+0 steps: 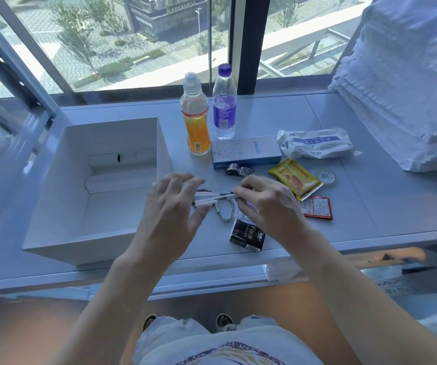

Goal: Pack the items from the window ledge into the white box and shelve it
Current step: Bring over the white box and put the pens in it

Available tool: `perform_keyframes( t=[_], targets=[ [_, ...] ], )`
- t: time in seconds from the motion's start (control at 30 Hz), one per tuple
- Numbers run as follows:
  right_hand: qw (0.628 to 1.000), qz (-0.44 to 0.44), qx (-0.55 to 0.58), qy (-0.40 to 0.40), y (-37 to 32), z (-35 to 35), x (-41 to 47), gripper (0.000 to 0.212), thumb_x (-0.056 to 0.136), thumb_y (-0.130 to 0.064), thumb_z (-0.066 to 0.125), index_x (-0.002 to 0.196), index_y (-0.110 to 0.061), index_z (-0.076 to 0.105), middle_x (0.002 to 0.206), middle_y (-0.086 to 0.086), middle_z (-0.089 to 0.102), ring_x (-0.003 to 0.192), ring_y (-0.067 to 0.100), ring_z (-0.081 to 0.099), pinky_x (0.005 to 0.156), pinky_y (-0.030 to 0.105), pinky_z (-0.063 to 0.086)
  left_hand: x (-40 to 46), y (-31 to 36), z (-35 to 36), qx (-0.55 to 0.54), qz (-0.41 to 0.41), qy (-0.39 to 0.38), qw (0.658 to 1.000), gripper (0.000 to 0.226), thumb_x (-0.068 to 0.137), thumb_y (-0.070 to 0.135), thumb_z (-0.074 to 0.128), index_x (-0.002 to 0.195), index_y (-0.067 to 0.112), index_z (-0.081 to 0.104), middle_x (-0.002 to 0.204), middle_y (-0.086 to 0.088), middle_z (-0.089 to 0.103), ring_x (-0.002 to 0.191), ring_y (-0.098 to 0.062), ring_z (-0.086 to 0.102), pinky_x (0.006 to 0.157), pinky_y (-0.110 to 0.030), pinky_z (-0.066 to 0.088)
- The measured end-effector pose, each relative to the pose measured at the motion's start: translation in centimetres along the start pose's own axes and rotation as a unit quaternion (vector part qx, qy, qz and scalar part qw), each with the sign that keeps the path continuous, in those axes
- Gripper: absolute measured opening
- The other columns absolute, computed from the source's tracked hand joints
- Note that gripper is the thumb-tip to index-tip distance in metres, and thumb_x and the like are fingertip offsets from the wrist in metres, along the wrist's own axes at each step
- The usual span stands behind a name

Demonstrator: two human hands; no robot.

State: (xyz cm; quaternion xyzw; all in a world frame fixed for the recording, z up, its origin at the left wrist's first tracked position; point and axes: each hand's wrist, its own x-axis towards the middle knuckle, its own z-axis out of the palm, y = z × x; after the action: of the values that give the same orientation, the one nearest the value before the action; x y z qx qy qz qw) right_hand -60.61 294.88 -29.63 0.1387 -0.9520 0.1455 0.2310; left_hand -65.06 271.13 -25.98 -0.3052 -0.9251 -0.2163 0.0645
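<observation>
Right hand [267, 204] pinches the pens [218, 198] above the ledge [357, 206], just right of the box [54, 180]. Left hand [170, 206] is spread at their other ends; its grasp is unclear. The pens are probably light, stiff and smooth: hold them mid-barrel, bunched.

Two bare arms reach up from the bottom of the view and angle toward each other, so the hands meet near the middle. The left hand [170, 206] is seen from the back, wrist straight. Its fingers [180, 183] are spread and gently curved, with the thumb stretched out to the right below them. The thumb tip lies at one end of some thin white pens [217, 199]; whether it presses on them cannot be told. The right hand [264, 204] also shows its back, wrist bent slightly inward. Its fingers are curled and bunched against the thumb, pinching the other end of the pens. The hands are level, just apart.
</observation>
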Motion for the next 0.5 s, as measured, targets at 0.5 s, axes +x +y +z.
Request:
perform_keyframes(
  t=[0.5],
  targets=[
    [0.980, -0.004, -0.051, 0.191, -0.4, -1.8, -3.4, 0.019, 0.101, -0.017, 0.070, 0.115, -0.008, 0.080, 0.116, 0.004, 0.078, 0.096, 0.024, 0.076, 0.082, 0.042, 0.058, 2.1, 3.4, 1.6, 0.021, 0.118, -0.032, 0.992, 0.016, 0.099, 0.024, 0.060, 0.110, 0.012, 0.062, 0.094, -0.004, 0.057, 0.087, -0.028, 0.054, 0.069, -0.045, 0.051]
  ],
)
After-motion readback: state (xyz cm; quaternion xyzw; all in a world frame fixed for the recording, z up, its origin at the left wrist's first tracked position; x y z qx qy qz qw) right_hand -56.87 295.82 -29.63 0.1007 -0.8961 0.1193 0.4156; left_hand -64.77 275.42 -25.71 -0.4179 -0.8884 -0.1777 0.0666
